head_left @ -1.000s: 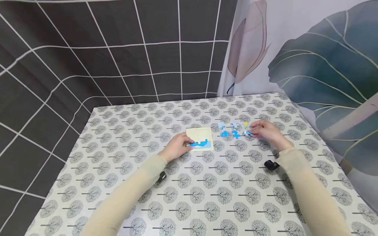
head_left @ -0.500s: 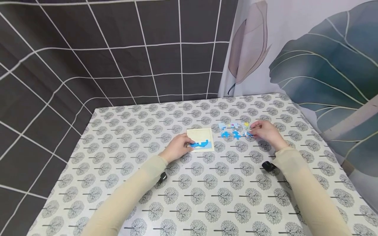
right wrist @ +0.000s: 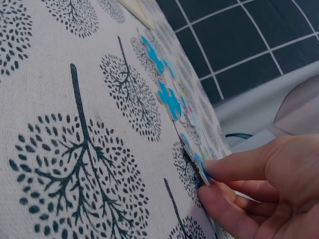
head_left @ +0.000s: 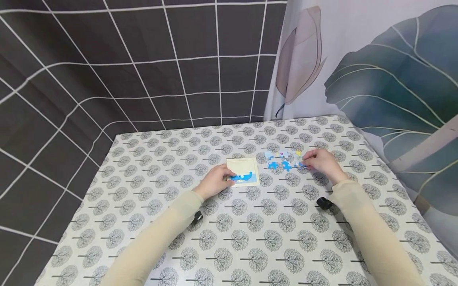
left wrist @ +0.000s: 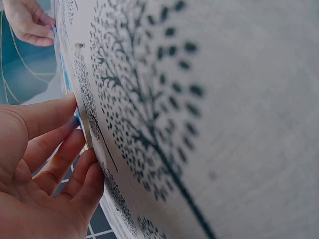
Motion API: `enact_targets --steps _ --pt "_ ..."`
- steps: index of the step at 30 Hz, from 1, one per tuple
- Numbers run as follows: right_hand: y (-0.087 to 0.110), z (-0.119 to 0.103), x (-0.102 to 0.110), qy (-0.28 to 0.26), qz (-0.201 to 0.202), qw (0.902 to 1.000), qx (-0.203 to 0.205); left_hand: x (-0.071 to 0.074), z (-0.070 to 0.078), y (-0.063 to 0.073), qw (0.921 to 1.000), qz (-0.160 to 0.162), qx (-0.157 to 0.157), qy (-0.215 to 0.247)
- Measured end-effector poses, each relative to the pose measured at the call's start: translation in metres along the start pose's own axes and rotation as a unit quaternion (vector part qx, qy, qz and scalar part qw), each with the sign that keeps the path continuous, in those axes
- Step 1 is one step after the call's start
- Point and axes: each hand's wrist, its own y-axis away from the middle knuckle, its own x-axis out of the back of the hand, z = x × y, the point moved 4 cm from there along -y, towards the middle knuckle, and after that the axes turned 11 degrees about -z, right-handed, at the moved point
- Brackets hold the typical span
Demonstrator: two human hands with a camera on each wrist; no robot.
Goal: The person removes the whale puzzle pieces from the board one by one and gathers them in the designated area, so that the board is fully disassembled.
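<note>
My left hand (head_left: 214, 181) holds the left side of a small pale wooden puzzle tray (head_left: 242, 165), fingertips over its lower left corner. Blue jigsaw pieces (head_left: 247, 177) lie along the bottom of that tray, partly covered by the fingers. In the left wrist view the thumb and fingers (left wrist: 82, 181) meet the tray's thin edge. To the right, my right hand (head_left: 321, 163) pinches a blue jigsaw piece (right wrist: 193, 155) by its end, thumb on top; the piece lies low over the cloth, and whether it is lifted I cannot tell.
Several loose jigsaw pieces (head_left: 286, 165) lie in two rows between the tray and my right hand, one bearing a yellow sun (head_left: 298, 152). A tree-print cloth (head_left: 222, 238) covers the table. A dark gridded curtain (head_left: 150, 79) hangs behind, a leaf-print one (head_left: 386, 87) at the right.
Both hands stay almost in place, the left on the tray and the right at the same jigsaw piece. The right wrist has shifted slightly left. The whole view has tipped a little.
</note>
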Motion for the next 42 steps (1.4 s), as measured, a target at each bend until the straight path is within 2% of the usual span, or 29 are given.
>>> enact_targets --steps 15,22,32,37,42 --pt "-0.003 0.003 -0.003 -0.001 -0.008 1.0000 -0.004 -0.001 0.001 0.001 1.0000 0.002 0.001 -0.010" --pt "-0.001 0.000 -0.003 0.018 -0.010 0.9998 0.005 -0.001 0.000 0.001 0.9999 0.001 0.000 -0.013" --pt "0.001 0.000 0.000 0.014 -0.013 0.9997 0.017 -0.002 0.001 0.000 0.9999 0.001 -0.003 -0.011" --pt "0.005 -0.008 -0.001 0.021 0.006 0.9993 0.030 -0.001 0.001 0.001 0.9999 -0.001 -0.001 -0.014" --pt "0.004 -0.032 -0.011 0.044 0.014 0.9967 0.067 -0.001 0.001 0.001 0.9998 0.001 0.001 -0.019"
